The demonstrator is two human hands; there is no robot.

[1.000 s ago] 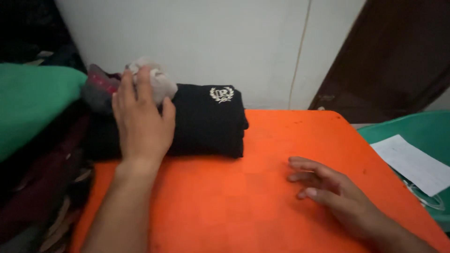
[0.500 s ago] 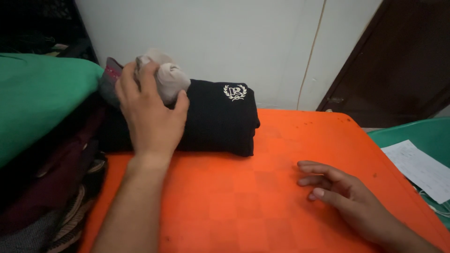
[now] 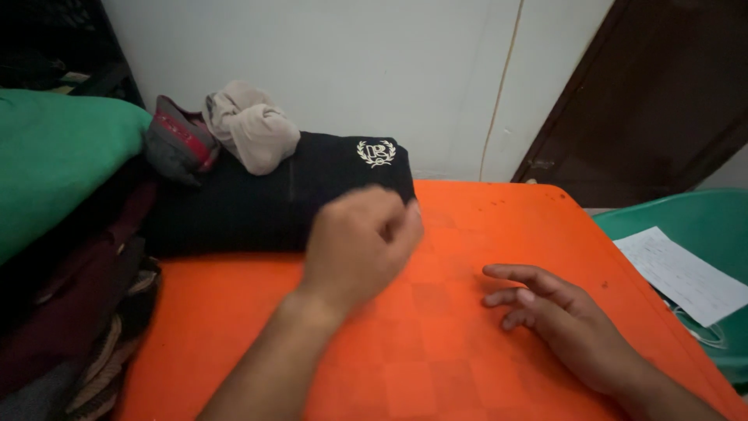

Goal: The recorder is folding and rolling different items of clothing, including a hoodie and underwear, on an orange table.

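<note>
1. The left hand (image 3: 360,243), blurred and loosely curled with nothing in it, hovered at centre frame by the near right corner of a folded black garment (image 3: 265,199).
2. That garment lay on the orange table (image 3: 436,343), upper left, a beige cloth bundle (image 3: 251,126) on top.
3. The right hand (image 3: 561,323) rested open and empty on the table, lower right.

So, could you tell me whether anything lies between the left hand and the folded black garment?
Nothing visible does. The left hand, loosely curled, sits right at the front right corner of the folded black garment on the orange table. The beige bundle and grey-red cloth lie on the garment's far side, out of the way.
</note>
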